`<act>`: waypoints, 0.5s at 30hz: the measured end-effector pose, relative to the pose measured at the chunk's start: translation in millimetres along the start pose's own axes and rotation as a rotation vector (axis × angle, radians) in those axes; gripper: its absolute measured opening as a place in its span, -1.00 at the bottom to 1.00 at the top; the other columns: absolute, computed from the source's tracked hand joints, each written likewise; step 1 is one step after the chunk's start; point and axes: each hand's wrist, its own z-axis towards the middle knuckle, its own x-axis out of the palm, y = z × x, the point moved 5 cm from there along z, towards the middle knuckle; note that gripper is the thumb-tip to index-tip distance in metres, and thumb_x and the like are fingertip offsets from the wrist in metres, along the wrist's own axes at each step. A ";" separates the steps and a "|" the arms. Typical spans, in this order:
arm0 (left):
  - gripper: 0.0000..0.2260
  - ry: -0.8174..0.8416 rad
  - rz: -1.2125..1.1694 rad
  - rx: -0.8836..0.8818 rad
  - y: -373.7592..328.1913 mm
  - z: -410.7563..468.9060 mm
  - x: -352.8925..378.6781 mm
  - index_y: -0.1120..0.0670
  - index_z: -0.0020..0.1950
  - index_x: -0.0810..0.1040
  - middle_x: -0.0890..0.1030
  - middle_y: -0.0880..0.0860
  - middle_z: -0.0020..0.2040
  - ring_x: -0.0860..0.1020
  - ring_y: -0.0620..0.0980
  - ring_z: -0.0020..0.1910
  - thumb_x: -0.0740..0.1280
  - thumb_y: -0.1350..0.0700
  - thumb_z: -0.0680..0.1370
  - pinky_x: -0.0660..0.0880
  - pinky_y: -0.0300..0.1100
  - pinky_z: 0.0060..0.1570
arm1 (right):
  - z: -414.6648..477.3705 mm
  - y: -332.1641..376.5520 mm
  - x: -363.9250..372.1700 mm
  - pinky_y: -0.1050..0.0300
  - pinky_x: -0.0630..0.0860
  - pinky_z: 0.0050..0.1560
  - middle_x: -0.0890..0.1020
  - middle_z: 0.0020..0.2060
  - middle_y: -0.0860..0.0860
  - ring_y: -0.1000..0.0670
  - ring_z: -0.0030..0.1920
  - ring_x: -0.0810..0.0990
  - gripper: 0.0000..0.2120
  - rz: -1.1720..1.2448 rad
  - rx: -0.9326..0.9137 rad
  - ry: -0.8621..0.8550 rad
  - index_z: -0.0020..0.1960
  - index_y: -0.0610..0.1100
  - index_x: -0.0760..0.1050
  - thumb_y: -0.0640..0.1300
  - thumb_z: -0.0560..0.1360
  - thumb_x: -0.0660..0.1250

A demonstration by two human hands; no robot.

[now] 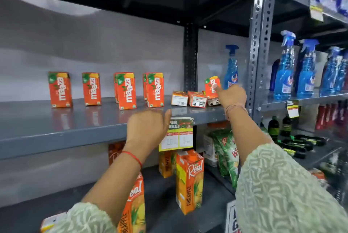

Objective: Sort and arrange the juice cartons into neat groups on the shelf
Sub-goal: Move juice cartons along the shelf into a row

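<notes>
Maaza cartons [126,90] stood spaced along the shelf [56,133], the empty left hand [146,127] hung loosely open near its front edge, while the right hand [232,95] pinched a tilted carton [211,86] near the rear right corner, liable to topple onto the fallen cartons [195,99].

Both arms reach forward and up, forearms bare below pale sleeves. The left hand [146,127] hangs loosely curled, holding nothing, a red thread at its wrist. The right hand [232,95] stretches farther, fingers blurred, threads around its wrist.
</notes>
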 end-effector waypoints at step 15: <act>-0.51 -0.107 0.040 0.059 -3.3 -1.0 2.6 0.09 -0.11 0.59 0.65 0.07 -0.23 0.58 0.04 -0.32 -0.06 -0.09 0.62 0.20 -0.23 -0.44 | 0.2 -30.4 11.0 -0.01 0.45 0.29 0.60 0.18 -0.17 -0.10 0.20 0.56 -0.40 0.396 0.162 0.067 0.30 -0.28 0.40 -0.20 0.31 0.50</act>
